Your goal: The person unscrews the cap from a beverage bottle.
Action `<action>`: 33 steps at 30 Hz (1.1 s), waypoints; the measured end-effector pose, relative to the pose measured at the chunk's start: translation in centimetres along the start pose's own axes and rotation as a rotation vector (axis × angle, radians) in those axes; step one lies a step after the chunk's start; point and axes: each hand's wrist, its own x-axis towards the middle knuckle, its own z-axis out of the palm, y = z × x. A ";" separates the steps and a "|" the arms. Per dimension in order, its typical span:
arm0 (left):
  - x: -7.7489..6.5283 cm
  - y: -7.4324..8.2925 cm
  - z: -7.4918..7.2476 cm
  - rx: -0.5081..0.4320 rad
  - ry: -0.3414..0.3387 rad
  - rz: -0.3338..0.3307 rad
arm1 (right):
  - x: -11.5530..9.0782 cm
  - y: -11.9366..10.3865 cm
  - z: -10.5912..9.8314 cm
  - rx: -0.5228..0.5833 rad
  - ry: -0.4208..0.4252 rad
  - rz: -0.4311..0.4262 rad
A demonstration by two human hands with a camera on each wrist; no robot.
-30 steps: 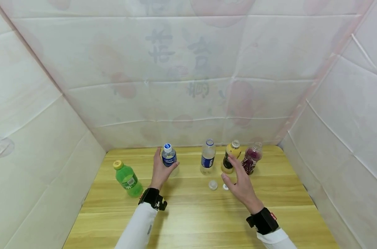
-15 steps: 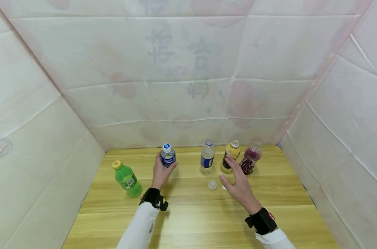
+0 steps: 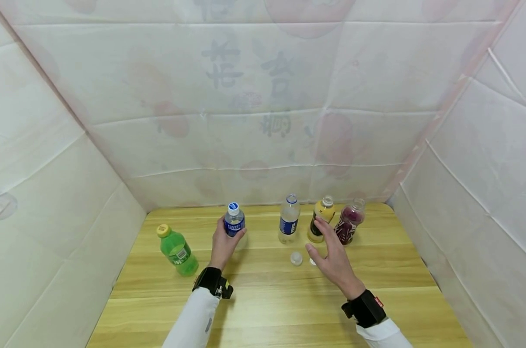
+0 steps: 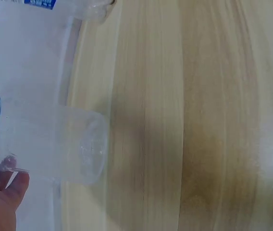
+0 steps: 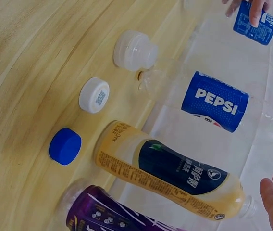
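Note:
My left hand (image 3: 223, 245) grips a clear bottle (image 3: 234, 224) with a blue label and a white cap, upright at the left middle of the table. In the left wrist view the clear lower part of this bottle (image 4: 79, 144) shows close over the wood. My right hand (image 3: 335, 261) hovers with spread fingers and holds nothing. It overlaps a yellow drink bottle (image 5: 165, 168) in the head view. Beside that stand an uncapped Pepsi bottle (image 5: 216, 101) and a purple-labelled bottle (image 3: 349, 223), also uncapped.
A green bottle (image 3: 179, 252) with a yellow cap stands at the left. A translucent cap (image 5: 134, 50), a white cap (image 5: 94, 95) and a blue cap (image 5: 65, 146) lie before the bottles. Pale sheets (image 3: 263, 145) wall in the wooden table (image 3: 271, 309).
The fingers of my left hand have closed in round the blue-labelled bottle, which has shifted very slightly. My right hand has drifted a little left, then stayed still.

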 end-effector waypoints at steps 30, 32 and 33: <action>-5.5 2.4 3.1 0.136 -0.151 0.279 | 1.1 -1.4 1.9 0.053 -0.036 0.028; -5.7 2.5 3.2 0.152 -0.167 0.285 | 1.2 -1.7 2.1 0.074 -0.045 0.049; -5.8 2.6 3.3 0.160 -0.172 0.289 | 1.3 -1.9 2.2 0.084 -0.051 0.061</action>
